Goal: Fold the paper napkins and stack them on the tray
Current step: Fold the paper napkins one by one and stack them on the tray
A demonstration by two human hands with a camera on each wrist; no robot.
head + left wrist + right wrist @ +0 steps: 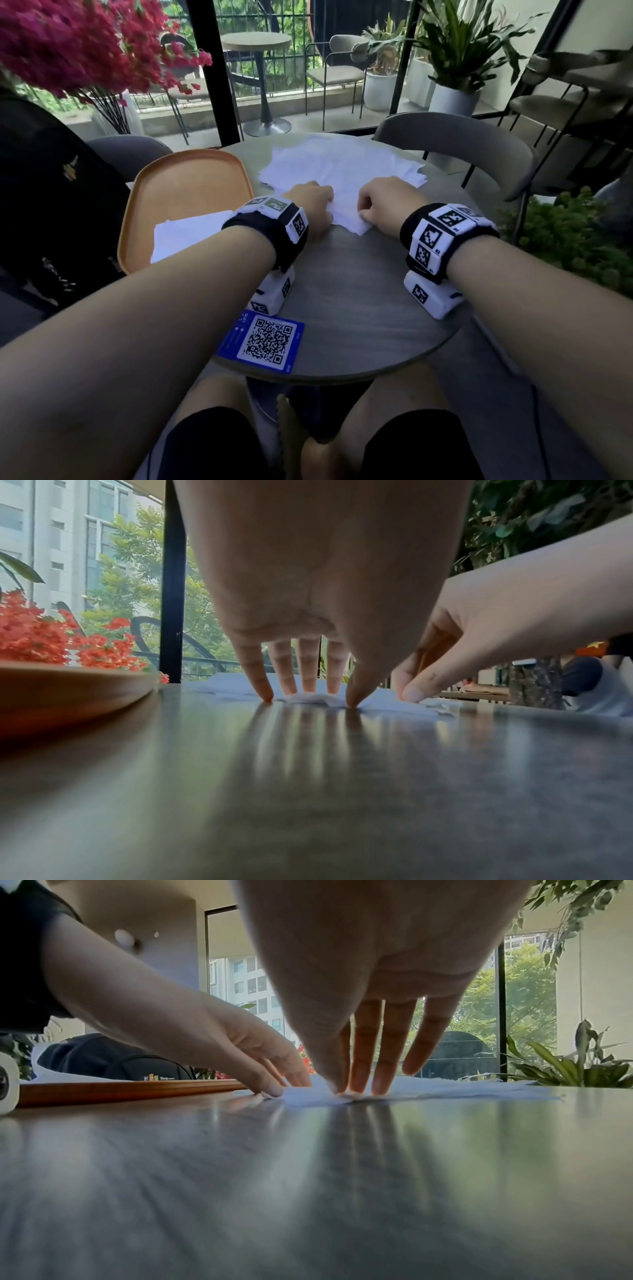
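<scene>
Daylight comes in through the windows (274, 51) ahead, leaving the near side dimmer and the forearms softly shaded. The table (308, 791) shows streaked glare and finger reflections in both wrist views, and there its near surface and the palms close to the lens are blurred. The head view bends straight lines at its edges, and the flowers (68, 44) are smeared.

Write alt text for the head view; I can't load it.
Both hands, left hand and right hand, pinch the near edge of a white napkin on a round grey table. An orange tray at left holds a folded napkin.
</scene>
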